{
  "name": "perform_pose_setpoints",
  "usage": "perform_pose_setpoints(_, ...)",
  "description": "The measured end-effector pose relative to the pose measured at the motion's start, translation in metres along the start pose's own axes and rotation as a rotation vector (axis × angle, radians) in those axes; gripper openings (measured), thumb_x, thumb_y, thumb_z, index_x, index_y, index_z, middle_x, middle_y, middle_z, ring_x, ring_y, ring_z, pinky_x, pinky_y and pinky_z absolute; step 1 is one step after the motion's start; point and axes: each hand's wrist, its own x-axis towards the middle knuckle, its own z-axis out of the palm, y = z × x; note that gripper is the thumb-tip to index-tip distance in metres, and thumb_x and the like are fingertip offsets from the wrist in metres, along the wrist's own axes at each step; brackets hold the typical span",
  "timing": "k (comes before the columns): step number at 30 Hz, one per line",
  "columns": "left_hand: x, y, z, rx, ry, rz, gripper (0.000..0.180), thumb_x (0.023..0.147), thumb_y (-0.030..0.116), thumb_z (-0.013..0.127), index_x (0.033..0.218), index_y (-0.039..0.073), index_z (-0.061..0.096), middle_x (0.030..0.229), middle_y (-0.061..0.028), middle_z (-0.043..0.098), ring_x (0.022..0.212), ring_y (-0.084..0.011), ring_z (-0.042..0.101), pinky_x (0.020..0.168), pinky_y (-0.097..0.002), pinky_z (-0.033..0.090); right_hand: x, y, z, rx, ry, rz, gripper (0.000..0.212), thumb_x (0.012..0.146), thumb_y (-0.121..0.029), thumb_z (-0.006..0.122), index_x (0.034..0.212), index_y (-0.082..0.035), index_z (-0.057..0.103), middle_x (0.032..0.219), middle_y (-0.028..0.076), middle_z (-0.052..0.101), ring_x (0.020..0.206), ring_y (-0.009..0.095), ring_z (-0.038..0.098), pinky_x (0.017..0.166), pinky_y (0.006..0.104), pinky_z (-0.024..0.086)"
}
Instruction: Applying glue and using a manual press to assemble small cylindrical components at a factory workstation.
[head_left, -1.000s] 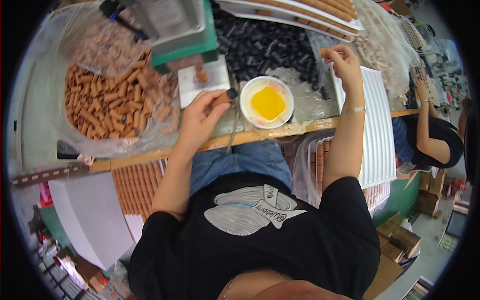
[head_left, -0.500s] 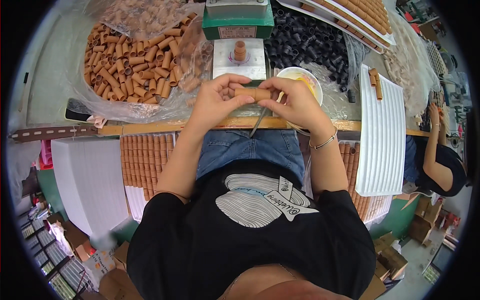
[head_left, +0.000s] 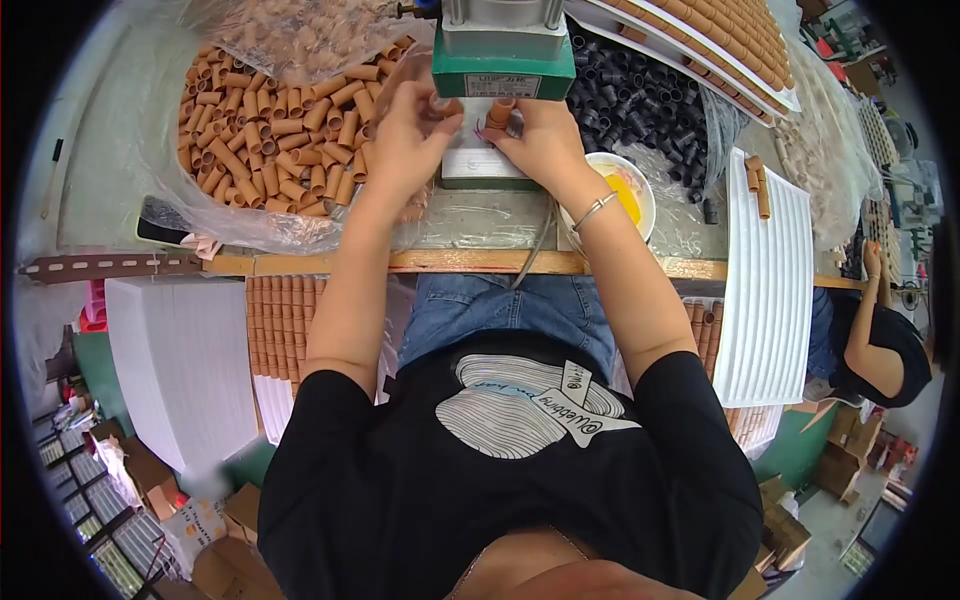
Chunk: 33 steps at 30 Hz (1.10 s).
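At the bench press point(head_left: 504, 72) with its green front, both of my hands reach over the metal block point(head_left: 490, 163). My left hand point(head_left: 410, 145) pinches a short brown tube point(head_left: 447, 107) beside the block's left edge. The fingers of my right hand point(head_left: 543, 142) close round another brown tube point(head_left: 499, 113), which stands upright on the block beneath the press head. Whether this tube sits on a peg is hidden.
Loose brown tubes point(head_left: 290, 130) fill a clear plastic bag on the left. Black rings point(head_left: 640, 100) lie heaped on the right, near a white bowl point(head_left: 650, 205) with something yellow inside. A white ribbed tray point(head_left: 765, 290) overhangs the bench edge. Another person point(head_left: 885, 340) works at far right.
My hands have moved forward from the bench front to the press and drawn apart. The tube they held together is no longer between them; each hand now grips a separate tube.
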Motion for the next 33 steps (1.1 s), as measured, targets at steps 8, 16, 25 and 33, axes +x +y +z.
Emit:
perform_pose_setpoints(8,-0.065,0.020,-0.018,-0.461,-0.232,-0.121,0.036,0.092,0.012,0.057,0.126,0.002,0.047,0.109,-0.0084,0.062,0.098,-0.0133,0.059,0.077,-0.0231,0.048,-0.037,-0.018,-0.034,0.134,-0.009,0.129,0.048,0.066,-0.035,0.081,0.101,-0.006,0.066,0.092,0.011,0.058,0.079,0.025,0.058,0.069,0.0354,0.049)
perform_pose_setpoints(16,-0.086,0.034,0.022,-0.662,-0.411,-0.148,0.049,0.082,0.000,0.068,0.124,0.002,0.042,0.107,-0.0080,0.063,0.093,-0.0122,0.062,0.077,-0.0248,0.051,-0.077,-0.040,-0.054,0.770,-0.143,0.183,0.020,0.080,-0.012,0.072,0.096,0.000,0.068,0.070,-0.003,0.051,0.056,0.004,0.039,0.052,0.0196,0.035)
perform_pose_setpoints(25,-0.094,0.050,0.035,-0.492,-0.201,-0.112,0.036,0.076,-0.004,0.070,0.103,0.005,0.048,0.095,-0.0047,0.060,0.088,-0.0100,0.059,0.067,-0.0224,0.049,-0.082,-0.018,-0.076,0.521,-0.043,0.241,0.018,0.082,-0.013,0.070,0.096,-0.002,0.068,0.077,0.003,0.061,0.060,0.008,0.053,0.055,0.0230,0.044)
perform_pose_setpoints(33,-0.069,-0.012,-0.087,0.209,0.354,-0.177,0.022,0.082,0.012,0.070,0.097,0.004,0.056,0.081,-0.0060,0.062,0.078,-0.0145,0.061,0.068,-0.0260,0.048,-0.071,0.155,-0.104,0.181,-0.144,0.512,0.017,0.087,-0.016,0.063,0.097,-0.005,0.069,0.077,0.002,0.065,0.067,0.010,0.054,0.060,0.0246,0.045)
